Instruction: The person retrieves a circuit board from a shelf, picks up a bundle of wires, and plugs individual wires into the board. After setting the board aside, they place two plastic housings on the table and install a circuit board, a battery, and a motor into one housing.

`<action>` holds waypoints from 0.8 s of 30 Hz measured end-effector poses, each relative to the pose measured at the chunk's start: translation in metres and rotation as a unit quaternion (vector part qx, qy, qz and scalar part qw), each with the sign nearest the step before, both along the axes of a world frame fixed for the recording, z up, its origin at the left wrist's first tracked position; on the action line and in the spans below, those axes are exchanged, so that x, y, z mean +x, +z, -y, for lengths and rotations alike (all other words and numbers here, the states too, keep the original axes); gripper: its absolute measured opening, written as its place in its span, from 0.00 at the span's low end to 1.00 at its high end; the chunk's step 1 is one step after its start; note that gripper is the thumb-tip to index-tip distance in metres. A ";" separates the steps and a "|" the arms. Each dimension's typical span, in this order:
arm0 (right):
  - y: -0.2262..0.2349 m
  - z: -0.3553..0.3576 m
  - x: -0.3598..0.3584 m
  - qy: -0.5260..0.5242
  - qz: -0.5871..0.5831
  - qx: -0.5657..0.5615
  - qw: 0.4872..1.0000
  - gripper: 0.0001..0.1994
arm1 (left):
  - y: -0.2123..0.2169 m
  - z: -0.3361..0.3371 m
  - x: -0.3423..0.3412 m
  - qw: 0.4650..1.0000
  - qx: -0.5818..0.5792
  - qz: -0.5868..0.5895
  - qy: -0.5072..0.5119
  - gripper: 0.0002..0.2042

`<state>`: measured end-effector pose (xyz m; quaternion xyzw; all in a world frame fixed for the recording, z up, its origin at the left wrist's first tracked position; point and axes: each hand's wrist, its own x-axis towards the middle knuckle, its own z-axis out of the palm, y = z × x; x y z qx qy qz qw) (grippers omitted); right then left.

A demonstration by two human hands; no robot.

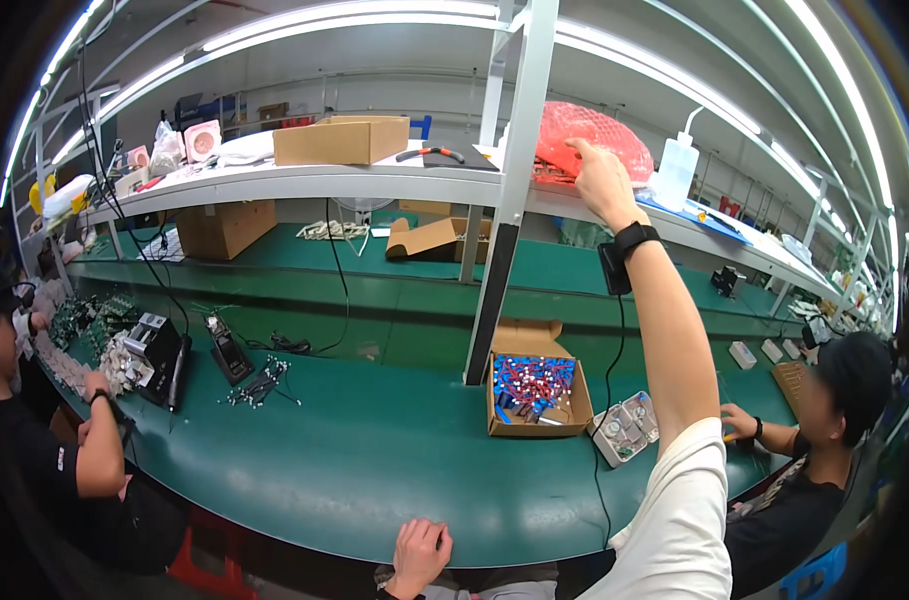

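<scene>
My right arm stretches up to the shelf, and my right hand (605, 180) is at a red bubble-wrap bag (615, 135). Its index finger is extended across the front of the bag; the other fingers are partly hidden, and whether they touch it I cannot tell. A black band with a box-shaped device sits on that wrist, and a black cord (609, 400) hangs from it. Down at the front edge of the green table (375, 470) rests my left hand (422, 553), its fingers curled together with nothing visible in them.
An open carton of blue parts with red wires (540, 390) stands beside a clear-lidded box (627, 428). A shelf post (510, 230) rises nearby. The shelf holds a squeeze bottle (677, 165), cardboard box (340, 140) and pliers (430, 154). Co-workers sit left (35, 430) and right (815, 480).
</scene>
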<state>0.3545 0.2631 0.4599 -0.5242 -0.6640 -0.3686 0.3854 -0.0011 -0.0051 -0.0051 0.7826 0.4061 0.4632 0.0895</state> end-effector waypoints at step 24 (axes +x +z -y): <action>0.035 -0.040 0.017 -0.136 0.249 -0.255 0.924 0.22 | 0.012 0.003 0.000 0.999 -0.007 -0.032 0.012 0.05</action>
